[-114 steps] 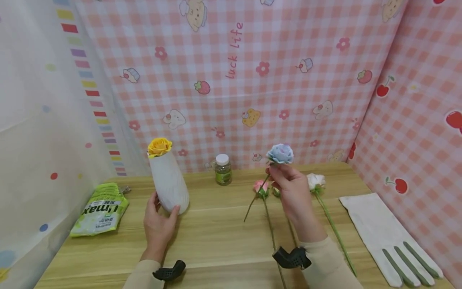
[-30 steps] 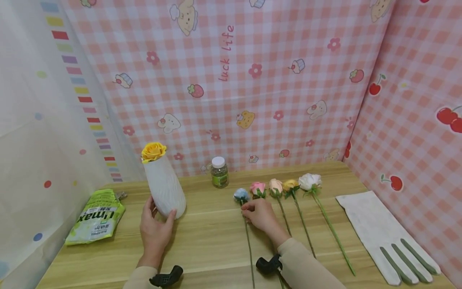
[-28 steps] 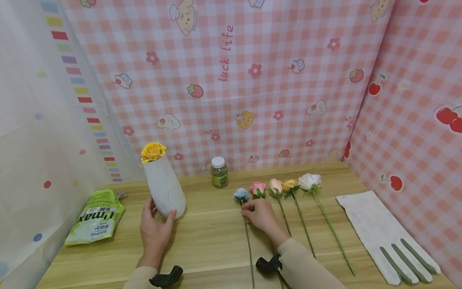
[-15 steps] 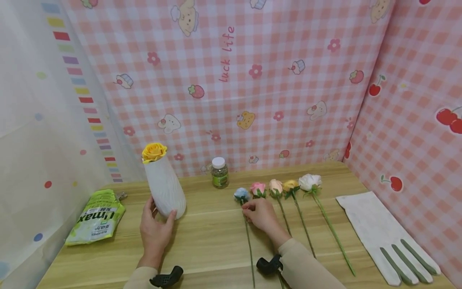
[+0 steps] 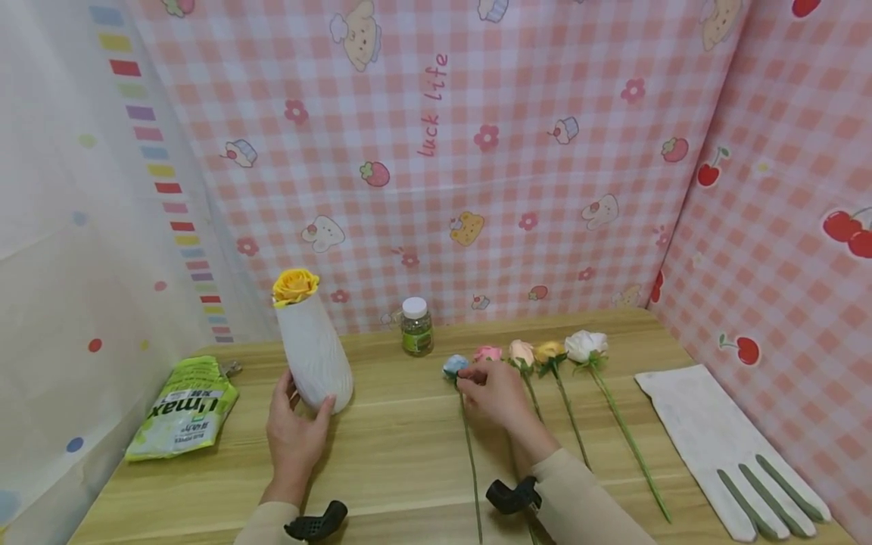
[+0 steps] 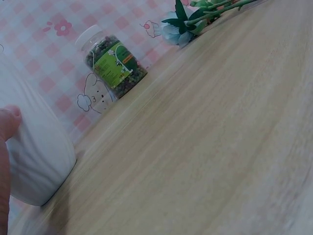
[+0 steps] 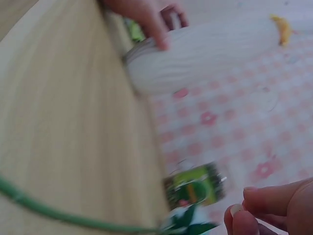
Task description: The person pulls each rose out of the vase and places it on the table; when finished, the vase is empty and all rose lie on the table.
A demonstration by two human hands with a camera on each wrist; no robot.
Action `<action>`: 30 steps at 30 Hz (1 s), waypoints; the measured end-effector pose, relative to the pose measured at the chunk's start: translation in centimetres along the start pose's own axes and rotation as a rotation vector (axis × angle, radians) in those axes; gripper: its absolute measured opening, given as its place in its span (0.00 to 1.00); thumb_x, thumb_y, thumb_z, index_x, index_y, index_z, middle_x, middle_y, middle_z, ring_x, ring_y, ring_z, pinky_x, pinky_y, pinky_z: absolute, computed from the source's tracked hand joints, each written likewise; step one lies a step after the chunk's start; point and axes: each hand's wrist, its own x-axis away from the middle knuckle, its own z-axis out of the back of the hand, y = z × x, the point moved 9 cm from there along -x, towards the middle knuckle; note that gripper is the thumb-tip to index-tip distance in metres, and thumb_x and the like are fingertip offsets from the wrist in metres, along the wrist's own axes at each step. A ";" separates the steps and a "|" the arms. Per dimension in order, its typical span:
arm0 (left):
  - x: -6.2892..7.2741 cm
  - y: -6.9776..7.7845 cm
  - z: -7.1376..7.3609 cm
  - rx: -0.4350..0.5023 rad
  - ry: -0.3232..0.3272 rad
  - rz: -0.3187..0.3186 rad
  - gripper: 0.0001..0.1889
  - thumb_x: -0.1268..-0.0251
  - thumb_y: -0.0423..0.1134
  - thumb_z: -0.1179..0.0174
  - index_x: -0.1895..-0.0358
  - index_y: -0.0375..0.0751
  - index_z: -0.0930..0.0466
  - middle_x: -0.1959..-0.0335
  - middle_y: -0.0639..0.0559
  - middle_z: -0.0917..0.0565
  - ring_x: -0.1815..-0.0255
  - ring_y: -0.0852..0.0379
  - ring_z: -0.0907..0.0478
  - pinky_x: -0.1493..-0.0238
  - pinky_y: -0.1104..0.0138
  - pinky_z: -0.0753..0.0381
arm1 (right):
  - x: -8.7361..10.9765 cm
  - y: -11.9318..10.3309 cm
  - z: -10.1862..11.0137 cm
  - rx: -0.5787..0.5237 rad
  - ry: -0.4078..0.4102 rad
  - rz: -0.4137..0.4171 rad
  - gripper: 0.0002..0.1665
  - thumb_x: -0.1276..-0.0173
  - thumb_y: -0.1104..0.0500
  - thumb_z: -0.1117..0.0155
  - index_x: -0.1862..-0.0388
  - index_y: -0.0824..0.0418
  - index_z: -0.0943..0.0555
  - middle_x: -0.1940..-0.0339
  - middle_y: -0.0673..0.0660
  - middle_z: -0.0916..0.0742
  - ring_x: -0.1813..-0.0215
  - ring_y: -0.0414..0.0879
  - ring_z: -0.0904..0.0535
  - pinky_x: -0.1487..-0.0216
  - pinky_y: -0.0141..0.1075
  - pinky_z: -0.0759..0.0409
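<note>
My left hand (image 5: pixel 296 439) grips the lower part of a white ribbed vase (image 5: pixel 316 356), thumb on its near side. The vase, also in the left wrist view, tilts a little left in the head view. A yellow rose (image 5: pixel 296 287) shows at its mouth. My right hand (image 5: pixel 500 397) is just beside the head of a light blue rose (image 5: pixel 454 366), whose long stem lies on the table. In the right wrist view, its thumb and fingertips (image 7: pixel 252 196) are near each other, slightly apart from the green leaf. A pink rose (image 5: pixel 487 353) is partly hidden behind this hand.
Right of the pink rose lie a peach rose (image 5: pixel 521 352), a gold rose (image 5: pixel 549 351) and a white rose (image 5: pixel 586 346). A lidded jar (image 5: pixel 417 329) stands at the back. A green packet (image 5: pixel 184 409) lies left, a white glove (image 5: pixel 715 431) right.
The blue rose, earlier held up in my right hand, now lies left of the pink one. Over the last half second the right hand shifts slightly up from its stem. The left hand keeps the vase.
</note>
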 end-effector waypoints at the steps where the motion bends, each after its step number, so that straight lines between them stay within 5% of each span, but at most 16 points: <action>1: 0.0 0.0 0.0 0.002 -0.002 0.004 0.42 0.55 0.30 0.25 0.33 0.30 0.36 0.43 0.34 0.25 0.42 0.42 0.26 0.46 0.54 0.24 | 0.0 -0.5 0.3 -0.012 -0.005 0.002 0.07 0.37 0.59 0.31 0.61 0.59 0.12 0.79 0.46 0.16 0.77 0.38 0.21 0.77 0.32 0.24; 12: -0.1 0.2 0.1 0.006 0.007 0.000 0.42 0.56 0.30 0.25 0.34 0.29 0.35 0.42 0.34 0.25 0.42 0.42 0.26 0.46 0.53 0.23 | -1.5 -10.1 1.6 -0.059 -0.162 0.135 0.17 0.35 0.47 0.33 0.50 0.52 0.16 0.59 0.46 0.14 0.58 0.40 0.20 0.59 0.37 0.19; 18: -0.2 -0.1 -0.1 0.012 -0.002 0.011 0.42 0.55 0.30 0.25 0.34 0.30 0.36 0.42 0.34 0.25 0.42 0.43 0.27 0.46 0.53 0.24 | -3.8 -15.2 -1.2 -0.151 -0.325 0.152 0.35 0.39 0.42 0.32 0.36 0.55 0.25 0.44 0.51 0.19 0.43 0.44 0.24 0.45 0.40 0.22; 30: 0.1 0.1 0.1 -0.002 0.001 -0.023 0.42 0.55 0.32 0.25 0.33 0.30 0.36 0.43 0.33 0.25 0.42 0.42 0.26 0.47 0.54 0.23 | -7.5 -21.2 -7.7 -0.249 -0.398 0.191 0.47 0.43 0.42 0.28 0.28 0.55 0.34 0.35 0.50 0.24 0.35 0.47 0.30 0.44 0.36 0.23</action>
